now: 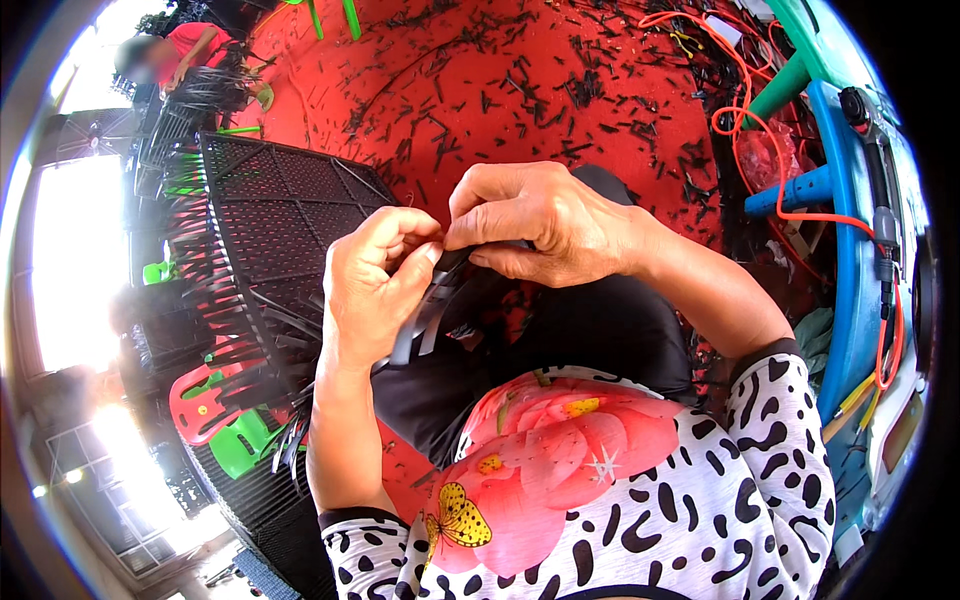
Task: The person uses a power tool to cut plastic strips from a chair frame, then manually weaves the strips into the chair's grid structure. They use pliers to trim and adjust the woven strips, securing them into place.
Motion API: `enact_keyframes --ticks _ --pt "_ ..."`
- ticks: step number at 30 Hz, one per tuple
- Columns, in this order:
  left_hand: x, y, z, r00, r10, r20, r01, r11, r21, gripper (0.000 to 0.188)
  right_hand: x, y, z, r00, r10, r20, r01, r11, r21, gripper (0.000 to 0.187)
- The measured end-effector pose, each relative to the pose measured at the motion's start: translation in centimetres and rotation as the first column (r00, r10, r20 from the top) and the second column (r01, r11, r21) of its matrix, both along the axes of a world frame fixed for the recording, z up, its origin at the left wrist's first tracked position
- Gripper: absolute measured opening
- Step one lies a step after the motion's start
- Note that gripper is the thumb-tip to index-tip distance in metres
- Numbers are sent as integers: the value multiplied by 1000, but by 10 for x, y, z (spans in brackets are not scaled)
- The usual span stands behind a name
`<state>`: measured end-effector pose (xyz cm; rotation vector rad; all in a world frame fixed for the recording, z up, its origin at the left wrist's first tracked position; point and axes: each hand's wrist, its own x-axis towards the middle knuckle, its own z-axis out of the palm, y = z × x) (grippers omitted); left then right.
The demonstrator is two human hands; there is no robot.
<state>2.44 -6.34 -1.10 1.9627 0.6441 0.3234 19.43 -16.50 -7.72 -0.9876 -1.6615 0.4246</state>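
While both hands meet, left hand (372,285) and right hand (535,222) pinched on black plastic strips (432,300), black mesh panel (280,225) just left of grip.

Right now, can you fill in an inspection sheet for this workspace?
Surface: red floor.
Job's things: dark plastic strips, pinched between both hands over the lap.
Clutter: black offcuts scattered across the floor.
Grip: left hand and right hand both closed on the strips.
Cables: orange cable running to the blue machine.
Surroundings: black lattice panel at left; another person far left.
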Motion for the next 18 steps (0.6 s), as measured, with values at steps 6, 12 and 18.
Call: enact_keyframes --ticks 6,12,18 --pt "-2 -4 2 1000 -20 14 20 1000 4 11 -9 -2 4 983 50 -175 -76 987 -144 27" --pt "-6 -13 4 997 -52 -54 58 993 105 15 -16 -13 4 960 38 -277 -99 972 -211 28" --pt "-17 -21 -2 947 -304 106 174 760 627 15 -25 -24 1 964 11 -267 -52 988 -146 27"
